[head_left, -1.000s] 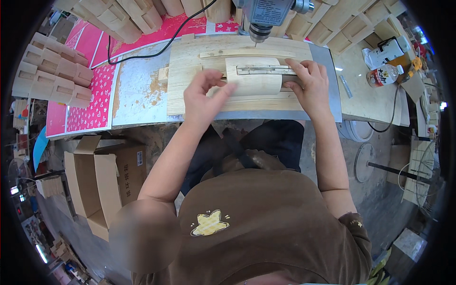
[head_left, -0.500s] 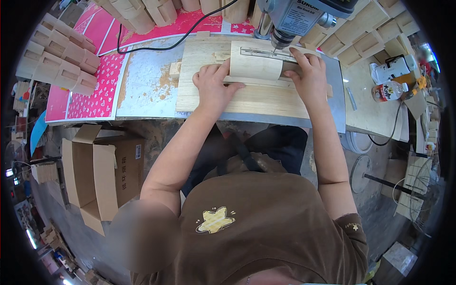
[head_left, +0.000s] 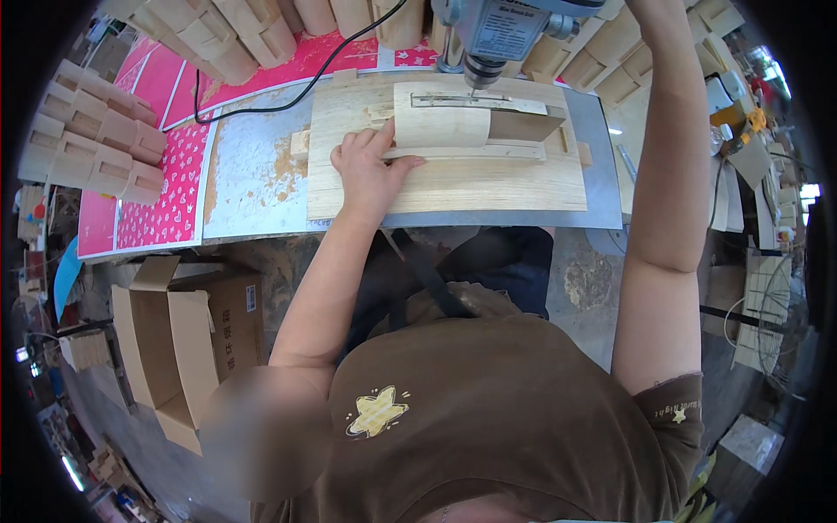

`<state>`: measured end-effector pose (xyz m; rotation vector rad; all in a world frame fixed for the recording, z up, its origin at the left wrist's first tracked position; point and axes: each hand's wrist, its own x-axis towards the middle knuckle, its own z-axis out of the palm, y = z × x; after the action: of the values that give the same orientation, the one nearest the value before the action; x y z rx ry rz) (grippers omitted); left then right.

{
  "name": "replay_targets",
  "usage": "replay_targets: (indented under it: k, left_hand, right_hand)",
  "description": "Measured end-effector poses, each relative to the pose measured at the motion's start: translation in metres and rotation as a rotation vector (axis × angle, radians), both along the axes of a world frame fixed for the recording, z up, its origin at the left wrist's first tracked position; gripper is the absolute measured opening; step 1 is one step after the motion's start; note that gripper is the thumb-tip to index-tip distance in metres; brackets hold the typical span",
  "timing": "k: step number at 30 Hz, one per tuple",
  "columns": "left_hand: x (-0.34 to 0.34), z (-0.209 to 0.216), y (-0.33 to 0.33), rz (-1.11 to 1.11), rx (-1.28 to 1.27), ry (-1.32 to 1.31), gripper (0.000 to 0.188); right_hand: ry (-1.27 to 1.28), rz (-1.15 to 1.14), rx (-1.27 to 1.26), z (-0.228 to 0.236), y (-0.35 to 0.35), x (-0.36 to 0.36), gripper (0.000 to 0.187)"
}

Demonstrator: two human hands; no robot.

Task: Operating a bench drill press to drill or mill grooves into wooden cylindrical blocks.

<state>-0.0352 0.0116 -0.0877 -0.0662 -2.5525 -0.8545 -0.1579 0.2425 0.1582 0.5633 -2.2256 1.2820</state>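
Note:
A pale, round-topped wooden piece (head_left: 441, 125) lies in a wooden jig (head_left: 453, 192) under the bench drill (head_left: 501, 39). A long slot with metal strips runs along the piece's upper side. The drill's chuck (head_left: 482, 71) points down, its bit at or just above that slot. My left hand (head_left: 366, 166) grips the left end of the piece, fingers against its end and thumb stretched along the jig's front strip. My right arm reaches up past the drill's right side. Only part of my right hand (head_left: 647, 12) shows at the top edge; its fingers are out of sight.
Stacks of wooden cylinders with cut recesses (head_left: 100, 144) stand at left, with more behind and right of the drill. A black cable (head_left: 261, 112) crosses the bench. An open cardboard box (head_left: 187, 349) sits on the floor at left. A plastic bottle (head_left: 720, 138) stands at right.
My right hand has let go of the jig's right end and moved up and right to the top edge. My left hand stays on the wooden piece. The view has shifted slightly.

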Motion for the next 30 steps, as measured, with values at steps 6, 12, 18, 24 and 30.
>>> replay_targets:
  k: [6,12,18,24,30]
  left_hand:
    - [0.001,0.0,0.0,0.009,-0.011,0.001,0.061]
    - [0.002,-0.005,-0.004,0.015,-0.027,0.019,0.061]
    - [0.0,-0.001,0.0,0.01,-0.05,0.023,0.061]
    - [0.0,-0.001,0.0,0.011,-0.06,0.043,0.061]
    - [0.002,-0.003,-0.004,0.039,-0.082,0.011,0.061]
  right_hand:
    - [0.368,-0.254,0.198,-0.011,0.001,0.061,0.036]
    - [0.16,-0.141,0.049,-0.087,0.005,0.115,0.019]
    - [0.374,-0.142,0.036,-0.16,0.006,0.094,0.011]
    - [0.493,-0.096,0.078,-0.168,0.008,0.084,0.013]
    - [0.581,-0.159,0.131,-0.066,0.016,0.067,0.023]
